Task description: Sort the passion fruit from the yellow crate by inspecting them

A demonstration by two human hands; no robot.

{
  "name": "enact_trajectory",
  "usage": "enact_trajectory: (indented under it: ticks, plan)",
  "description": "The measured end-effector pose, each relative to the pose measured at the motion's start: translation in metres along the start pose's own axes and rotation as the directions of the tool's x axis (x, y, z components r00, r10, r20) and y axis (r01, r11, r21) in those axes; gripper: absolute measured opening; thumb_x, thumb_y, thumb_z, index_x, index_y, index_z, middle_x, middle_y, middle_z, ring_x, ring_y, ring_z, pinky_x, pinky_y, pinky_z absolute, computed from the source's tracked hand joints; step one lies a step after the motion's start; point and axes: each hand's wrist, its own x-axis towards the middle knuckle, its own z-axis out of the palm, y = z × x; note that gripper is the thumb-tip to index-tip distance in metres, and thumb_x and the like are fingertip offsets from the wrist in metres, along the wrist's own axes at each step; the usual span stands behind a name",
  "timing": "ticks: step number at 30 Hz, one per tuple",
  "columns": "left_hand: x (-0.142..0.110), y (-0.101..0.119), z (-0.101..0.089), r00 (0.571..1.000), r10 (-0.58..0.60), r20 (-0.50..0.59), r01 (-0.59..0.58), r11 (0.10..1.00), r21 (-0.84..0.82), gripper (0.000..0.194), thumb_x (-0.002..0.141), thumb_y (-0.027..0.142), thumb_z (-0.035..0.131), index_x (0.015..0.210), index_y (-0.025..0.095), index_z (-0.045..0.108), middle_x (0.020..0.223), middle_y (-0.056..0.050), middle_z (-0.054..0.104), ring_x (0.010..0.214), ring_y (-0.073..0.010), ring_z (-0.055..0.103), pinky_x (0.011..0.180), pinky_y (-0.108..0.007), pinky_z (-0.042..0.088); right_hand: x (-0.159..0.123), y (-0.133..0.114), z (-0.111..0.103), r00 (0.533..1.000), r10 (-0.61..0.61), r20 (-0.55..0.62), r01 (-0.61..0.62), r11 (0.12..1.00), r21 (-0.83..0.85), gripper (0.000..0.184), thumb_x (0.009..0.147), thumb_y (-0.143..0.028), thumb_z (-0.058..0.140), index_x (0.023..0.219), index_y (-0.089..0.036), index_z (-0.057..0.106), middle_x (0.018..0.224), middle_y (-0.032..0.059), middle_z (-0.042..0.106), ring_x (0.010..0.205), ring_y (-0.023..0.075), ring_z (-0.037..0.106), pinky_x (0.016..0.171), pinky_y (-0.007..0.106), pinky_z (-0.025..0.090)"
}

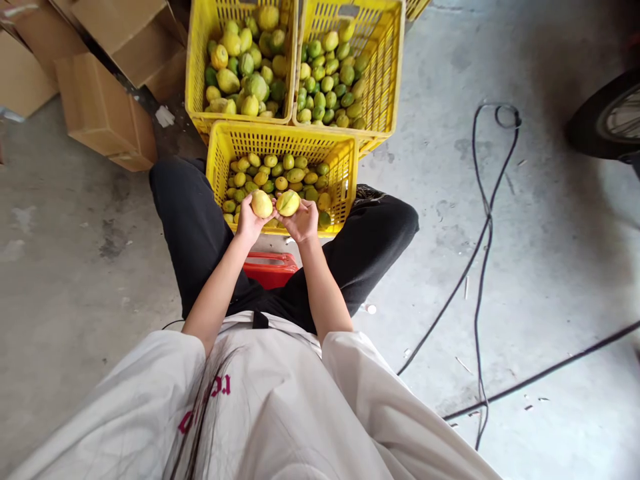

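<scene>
In my left hand (250, 223) rests a pale yellow lemon (261, 204), with my fingers curled around its side. My right hand (306, 221) holds a second lemon (288, 203), yellow with a green streak across its top. The two hands are close together, palms up, over the front edge of the near yellow crate (283, 133). Inside that crate lie many small yellow and green lemons (295, 175), partly hidden behind my hands.
Behind stand two more yellow crates, the left crate (194, 73) with larger fruit, the right crate (387, 73) with small green fruit. Cardboard boxes (103, 107) lie at left. A red stool (270, 270) is beneath me. A black cable (477, 253) and a wheel (583, 120) are at right.
</scene>
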Motion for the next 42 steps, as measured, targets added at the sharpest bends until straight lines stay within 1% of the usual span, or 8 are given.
enact_trajectory:
  ticks: [3,10,14,20,25,29,36,42]
  plan:
    - [-0.004,0.003,0.002,1.000,-0.013,0.009,0.013,1.000,-0.024,0.015,0.109,0.025,0.049,0.112,0.027,0.064,0.101,-0.004,0.078,0.126,-0.0242,0.080,0.107,-0.039,0.069,0.002,-0.003,-0.002,1.000,0.001,0.011,-0.001,1.000,0.000,0.024,0.097,-0.037,0.056,0.116,-0.026,0.065,0.100,0.0061,0.082,0.115,0.0314,0.080,0.091,0.055,0.073]
    - [-0.012,-0.004,0.003,0.999,0.021,0.043,-0.023,0.999,0.048,0.014,0.097,0.024,0.077,0.103,0.026,0.065,0.122,-0.006,0.077,0.139,-0.0270,0.073,0.110,-0.038,0.067,0.004,0.004,-0.002,0.999,-0.031,-0.037,0.028,0.997,-0.066,0.014,0.106,-0.035,0.060,0.115,-0.027,0.068,0.090,-0.0018,0.075,0.108,0.0223,0.080,0.092,0.037,0.073]
    - [-0.011,-0.006,0.001,0.999,0.020,0.049,-0.025,0.995,0.098,0.013,0.099,0.027,0.079,0.097,0.025,0.066,0.120,-0.006,0.076,0.143,-0.0256,0.069,0.105,-0.032,0.068,0.006,0.010,-0.005,0.997,-0.075,0.016,0.076,0.987,-0.142,0.020,0.098,-0.034,0.074,0.117,-0.030,0.068,0.098,-0.0046,0.075,0.105,0.0193,0.079,0.087,0.031,0.071]
    - [-0.013,-0.005,0.003,1.000,0.013,-0.011,-0.011,0.993,0.119,0.018,0.096,0.021,0.083,0.100,0.024,0.065,0.113,-0.006,0.075,0.140,-0.0261,0.070,0.106,-0.035,0.067,0.008,0.012,-0.010,0.996,-0.092,0.012,0.093,0.972,-0.218,0.031,0.088,-0.029,0.082,0.115,-0.031,0.067,0.104,-0.0049,0.075,0.113,0.0213,0.078,0.091,0.034,0.070]
    - [-0.017,0.000,0.005,1.000,-0.021,0.017,0.020,0.999,0.038,0.003,0.103,0.025,0.064,0.104,0.024,0.066,0.104,-0.006,0.077,0.135,-0.0263,0.075,0.108,-0.039,0.067,0.002,0.006,-0.006,0.998,-0.068,-0.007,0.066,0.983,-0.169,0.032,0.086,-0.032,0.076,0.116,-0.031,0.066,0.111,-0.0014,0.080,0.125,0.0255,0.077,0.095,0.038,0.071]
    - [-0.018,0.006,0.005,0.997,-0.005,0.076,0.010,0.998,-0.068,0.028,0.103,0.019,0.047,0.118,0.023,0.071,0.112,-0.008,0.082,0.135,-0.0269,0.076,0.112,-0.045,0.066,-0.003,-0.005,-0.001,1.000,-0.028,0.001,0.029,0.999,-0.040,0.028,0.094,-0.037,0.059,0.119,-0.028,0.067,0.115,0.0053,0.083,0.124,0.0286,0.078,0.096,0.049,0.073]
    - [-0.018,-0.001,0.006,0.994,0.076,0.073,-0.080,0.996,0.046,0.010,0.100,0.019,0.073,0.104,0.025,0.066,0.131,-0.005,0.078,0.151,-0.0254,0.065,0.116,-0.040,0.064,-0.005,-0.002,0.006,0.999,-0.026,-0.045,0.023,0.996,-0.081,0.020,0.109,-0.036,0.052,0.112,-0.028,0.070,0.104,0.0011,0.083,0.129,0.0247,0.076,0.103,0.041,0.072]
    - [-0.021,-0.006,0.004,0.988,0.070,0.139,-0.092,0.984,0.154,0.013,0.105,0.017,0.066,0.111,0.026,0.073,0.130,-0.003,0.074,0.147,-0.0245,0.066,0.103,-0.034,0.068,-0.004,0.004,0.005,0.999,-0.039,0.003,0.039,0.989,-0.144,0.022,0.103,-0.045,0.067,0.117,-0.029,0.071,0.109,-0.0005,0.082,0.126,0.0232,0.077,0.098,0.036,0.072]
